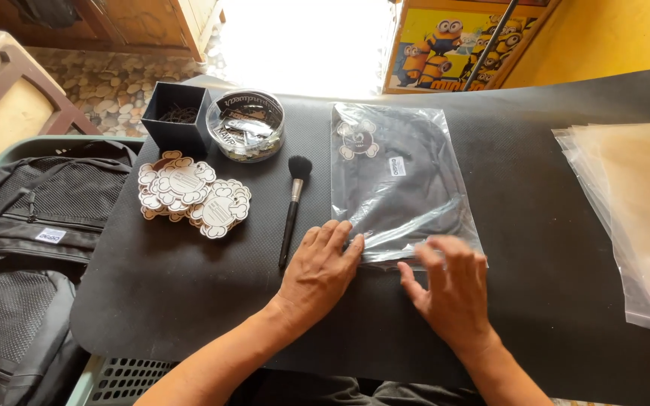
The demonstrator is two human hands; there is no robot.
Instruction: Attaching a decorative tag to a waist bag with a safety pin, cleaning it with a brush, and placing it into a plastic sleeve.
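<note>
A clear plastic bag [396,177] holding a dark folded item with a shaped paper tag lies flat on the black mat [189,286]. My left hand [319,269] rests palm down on the bag's near left corner, fingers pressing its folded edge. Along the near right edge of the bag lies my right hand [451,289], fingers spread and slightly blurred. Neither hand grips anything.
A makeup brush [293,207] lies left of the bag. Further left are shaped paper tags [193,195], a round clear tub [247,124] and a small dark box [178,114]. Empty plastic bags [633,210] are stacked at right. Black backpacks [35,218] sit off the table's left.
</note>
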